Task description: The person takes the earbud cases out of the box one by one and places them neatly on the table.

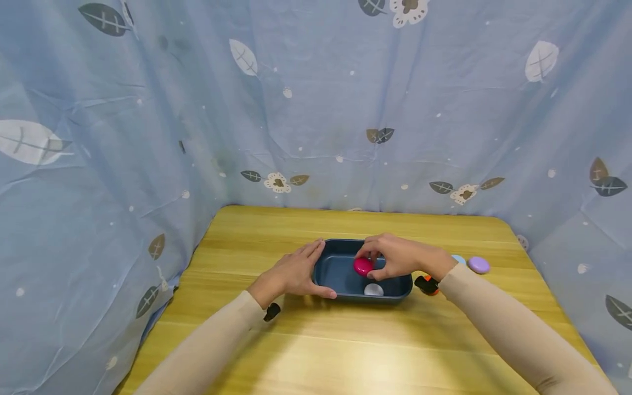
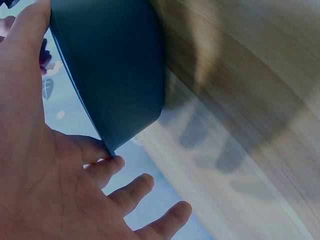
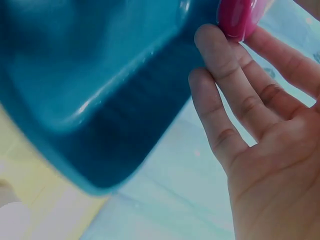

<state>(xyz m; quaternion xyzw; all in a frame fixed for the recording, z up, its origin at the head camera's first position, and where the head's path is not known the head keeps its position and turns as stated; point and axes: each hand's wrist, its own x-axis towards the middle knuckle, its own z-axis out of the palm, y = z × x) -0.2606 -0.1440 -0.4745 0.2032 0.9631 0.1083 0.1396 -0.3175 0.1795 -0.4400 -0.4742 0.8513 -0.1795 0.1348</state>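
Observation:
A dark blue rectangular tray (image 1: 340, 297) with rounded corners stands on the table. My left hand (image 1: 298, 269) steadies its left end, fingers straight and spread along the rim, thumb stretched along the near edge. In the left wrist view, the tray's outer wall (image 2: 110, 65) shows beside that hand. Over the inside of the tray, my right hand (image 1: 395, 257) pinches a glossy pink disc (image 1: 363, 266) between thumb and fingers. The disc's rounded edge (image 3: 239, 17) appears at the fingertips in the right wrist view. A white disc (image 1: 373, 289) lies inside the tray near its front wall.
Right of the tray are a purple disc (image 1: 478, 265), a light blue disc (image 1: 458, 258) partly behind my right wrist, and an orange piece (image 1: 432, 291) mostly covered by the black wrist camera. Blue patterned curtains (image 1: 316, 109) surround the wooden table (image 1: 345, 351).

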